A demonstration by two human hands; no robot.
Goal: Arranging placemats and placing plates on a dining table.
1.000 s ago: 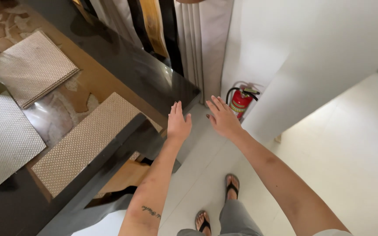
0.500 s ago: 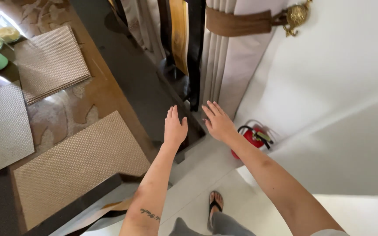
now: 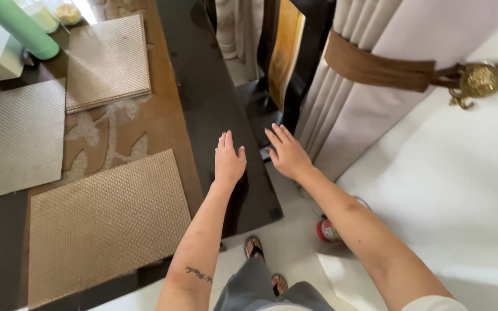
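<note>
Both hands empty, fingers spread flat — left hand (image 3: 228, 161) over the dark table edge (image 3: 220, 103), right hand (image 3: 286, 154) near the curtain (image 3: 353, 98); fire extinguisher (image 3: 327, 230) mostly hidden behind the forearm.

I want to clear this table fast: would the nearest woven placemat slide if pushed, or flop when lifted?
The woven placemat lies flat on the glossy table, so it would probably slide easily. It looks thin and woven, so likely light and somewhat bendy when lifted by one edge. Both the left hand and right hand are open, holding nothing.

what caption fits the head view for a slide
Both hands, left and right, open and empty above the dark table's edge, beside a tied-back curtain.
</note>
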